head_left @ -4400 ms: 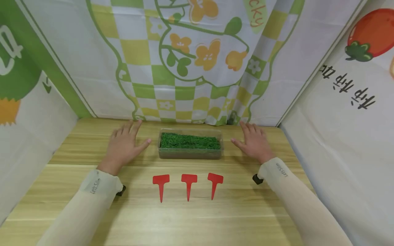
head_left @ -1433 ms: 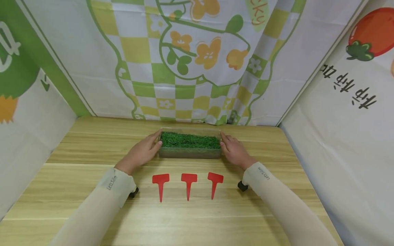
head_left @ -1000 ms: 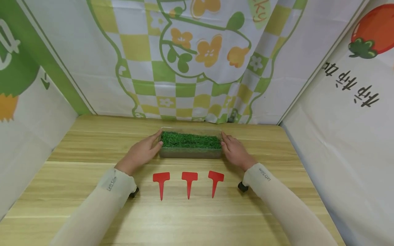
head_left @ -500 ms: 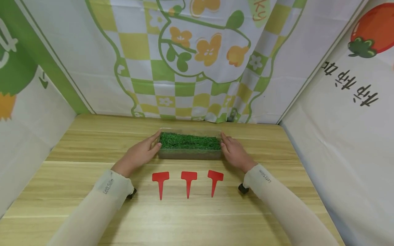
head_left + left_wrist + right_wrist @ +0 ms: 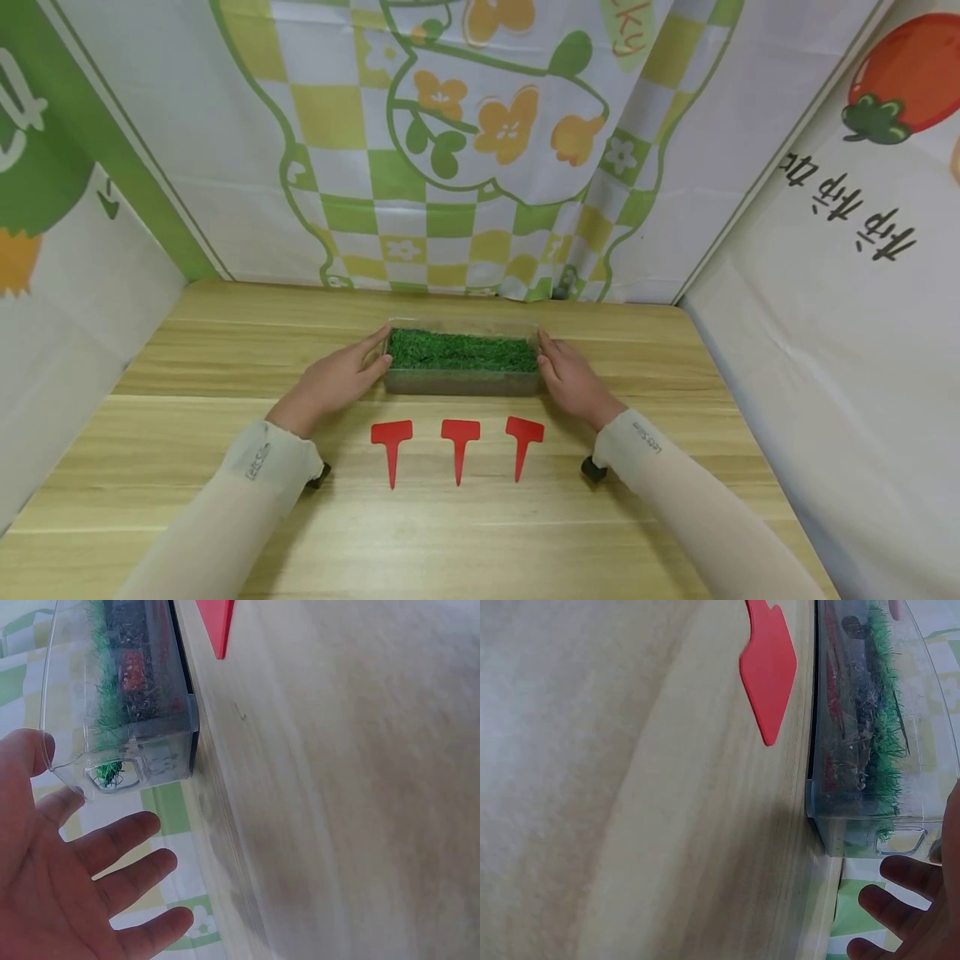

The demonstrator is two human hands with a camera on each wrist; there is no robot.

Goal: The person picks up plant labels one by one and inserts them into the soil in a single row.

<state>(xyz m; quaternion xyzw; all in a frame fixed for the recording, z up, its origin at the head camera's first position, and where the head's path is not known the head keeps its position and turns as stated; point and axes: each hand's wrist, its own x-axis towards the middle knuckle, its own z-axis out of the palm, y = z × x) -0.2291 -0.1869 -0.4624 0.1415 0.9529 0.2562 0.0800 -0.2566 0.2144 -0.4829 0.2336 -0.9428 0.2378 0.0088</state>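
In the head view a clear plastic box filled with green grass rests on the wooden table. My left hand holds its left end, thumb at the near corner and index finger at the far one. At the right end my right hand holds it the same way. The left wrist view shows the thumb and index finger on the box's rim, the other fingers spread apart from it. Through the wall a dark layer shows under the grass. My right thumb and index finger are partly hidden in the right wrist view.
Three red T-shaped plant labels lie in a row in front of the box: a left one, a middle one and a right one. Behind the table hangs a checkered cloth. Printed white sheets stand at both sides.
From flat on the table beside the box, both hands have come inward onto its ends. In the last half second the box has shifted slightly toward me. The labels lie as before.
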